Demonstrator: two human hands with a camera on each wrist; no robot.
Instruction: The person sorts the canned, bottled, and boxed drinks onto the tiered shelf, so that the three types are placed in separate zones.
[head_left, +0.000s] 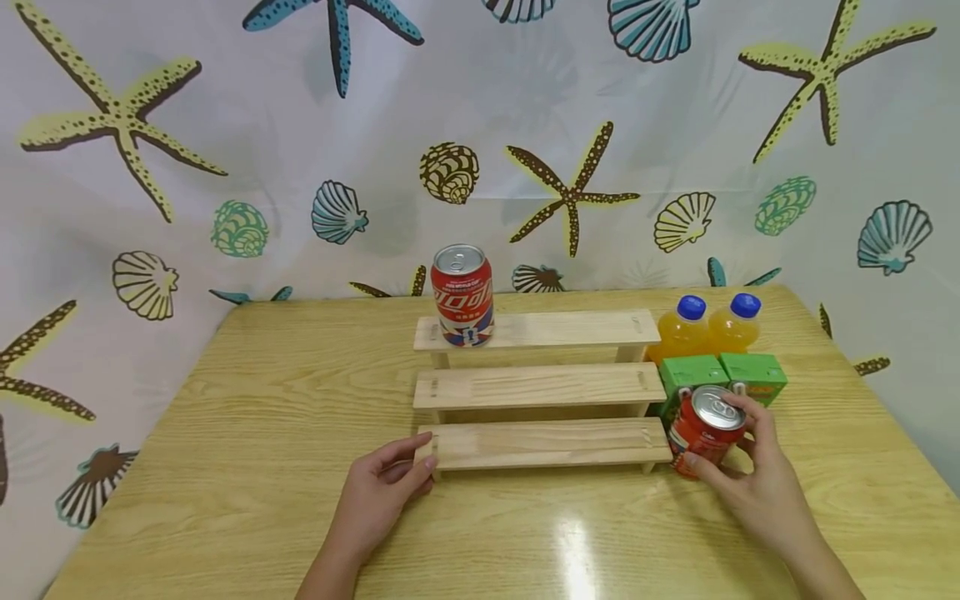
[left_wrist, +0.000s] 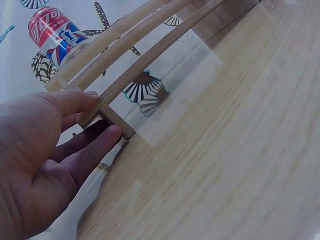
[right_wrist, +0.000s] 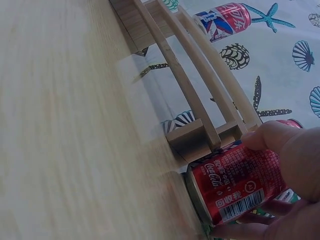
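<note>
My right hand (head_left: 757,483) grips a red Coca-Cola can (head_left: 708,429), thumb at the front and fingers round its far side. The can is beside the right end of a three-step wooden rack (head_left: 540,442), slightly tilted. In the right wrist view the held can (right_wrist: 235,185) shows its barcode. My left hand (head_left: 382,487) holds the left end of the rack's lowest step; the left wrist view shows fingertips (left_wrist: 114,132) against that end. Another red can (head_left: 462,300) stands upright on the left of the top step.
Two green juice boxes (head_left: 753,375) stand just behind the held can. Behind them are two orange-drink bottles (head_left: 735,323) with blue caps. A patterned cloth (head_left: 450,108) hangs at the back of the wooden table (head_left: 300,375).
</note>
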